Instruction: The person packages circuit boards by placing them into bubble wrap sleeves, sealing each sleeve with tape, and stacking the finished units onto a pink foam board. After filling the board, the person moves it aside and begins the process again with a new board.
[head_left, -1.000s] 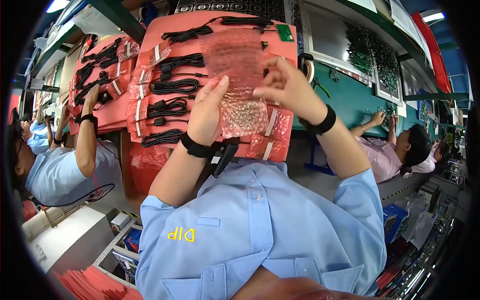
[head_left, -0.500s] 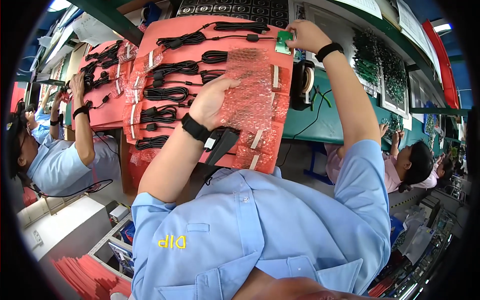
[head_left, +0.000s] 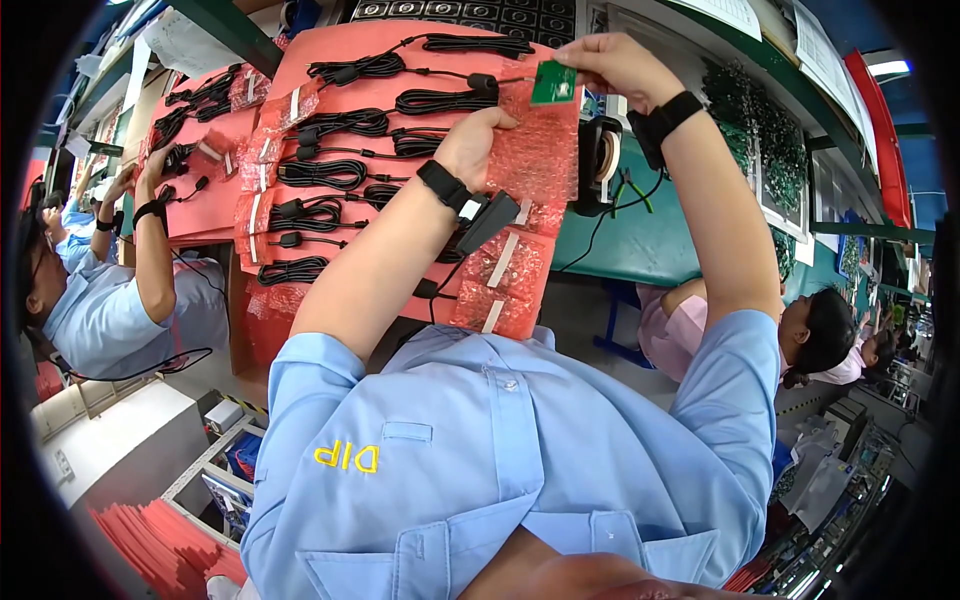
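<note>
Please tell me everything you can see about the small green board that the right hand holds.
The small green board is a flat, rectangular circuit board, plain green on the side that shows. The right hand pinches its right edge between the fingers. It hangs tilted over the top of a pink bubble-wrap bag, which the left hand steadies. Its components are too small to tell.

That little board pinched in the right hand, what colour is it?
Green. The small circuit board held by the right hand shows best in the head view.

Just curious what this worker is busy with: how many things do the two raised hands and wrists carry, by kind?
Green circuit board: 1
Pink bubble bag: 1
Black wrist straps: 2
Total: 4
</note>
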